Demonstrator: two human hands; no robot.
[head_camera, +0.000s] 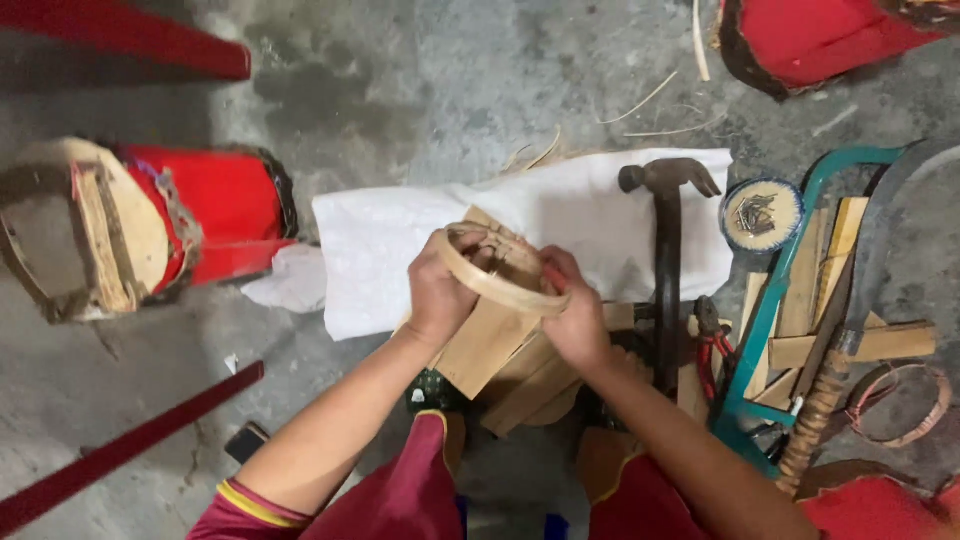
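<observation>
Head view: your left hand (437, 290) and right hand (578, 318) both clasp a thin wooden hoop (497, 276) over stacked wood pieces (497, 350); you seem mid-shaping; next calls for steady grip; hammer (667, 260) lies just right, on white sacking (400, 250).

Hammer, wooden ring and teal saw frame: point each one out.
Hammer (667, 260), head view, on the dark handle below the claw head.
Wooden ring (497, 287), head view, on the near rim between both hands.
Teal saw frame (765, 310), head view, on the long straight bar.
</observation>
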